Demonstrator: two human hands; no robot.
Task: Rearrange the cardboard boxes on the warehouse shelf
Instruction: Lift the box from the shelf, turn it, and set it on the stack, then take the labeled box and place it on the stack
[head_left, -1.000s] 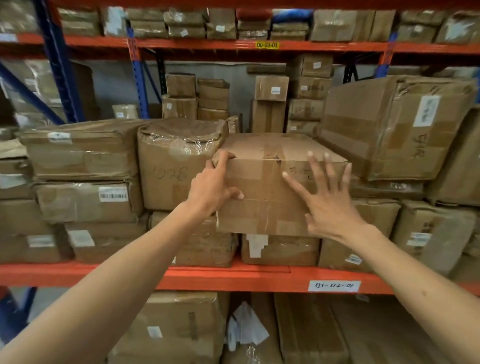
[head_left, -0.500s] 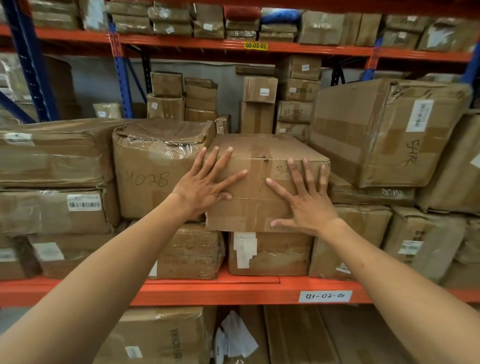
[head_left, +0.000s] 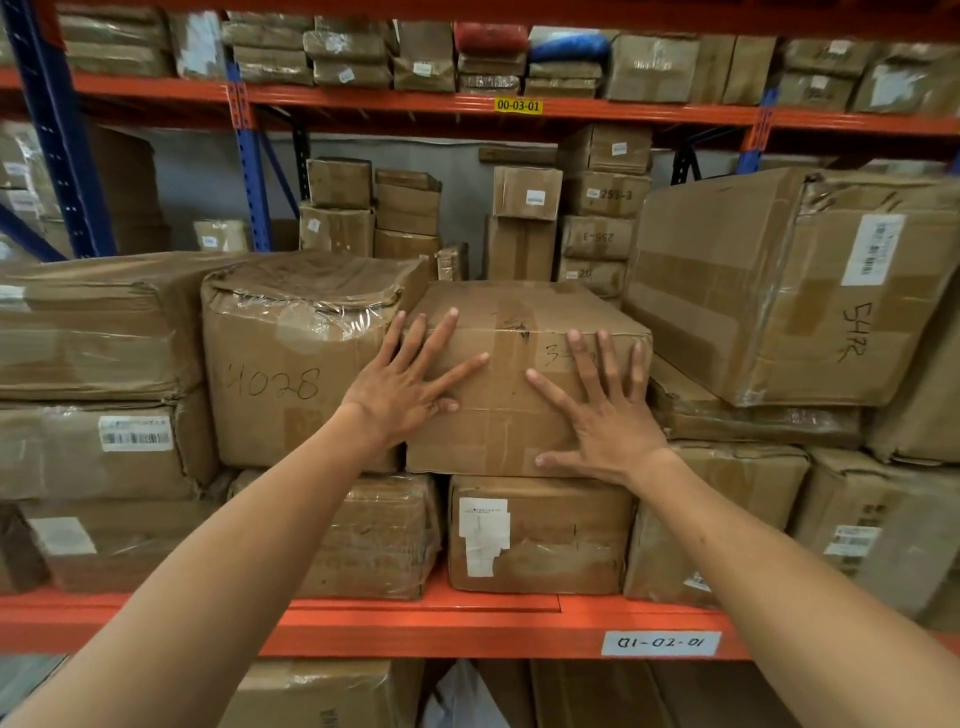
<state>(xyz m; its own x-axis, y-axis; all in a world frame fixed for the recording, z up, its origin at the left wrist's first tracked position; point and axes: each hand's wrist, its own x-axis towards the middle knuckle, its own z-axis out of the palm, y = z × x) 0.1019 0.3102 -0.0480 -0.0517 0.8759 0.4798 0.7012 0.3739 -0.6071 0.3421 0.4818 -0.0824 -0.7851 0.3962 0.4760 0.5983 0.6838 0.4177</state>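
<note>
A taped cardboard box (head_left: 511, 364) sits in the middle of the orange shelf (head_left: 467, 623), stacked on two lower boxes. My left hand (head_left: 410, 384) lies flat on the left part of its front face, fingers spread. My right hand (head_left: 605, 415) lies flat on the right part of that face, fingers spread too. Neither hand grips anything. To the left, touching it, stands a plastic-wrapped box marked 4028 (head_left: 296, 358). A large tilted box marked 5412 (head_left: 779, 291) leans on the right.
A box with a white label (head_left: 540, 535) lies under the middle box. Small boxes (head_left: 597, 218) are stacked at the back of the shelf. More boxes fill the shelf above (head_left: 363, 104) and the level below. Blue uprights (head_left: 57, 130) stand at the left.
The middle box has slid deeper onto the shelf. My left hand came off the box's left corner and now lies flat on its front; my right hand stayed flat on the front.
</note>
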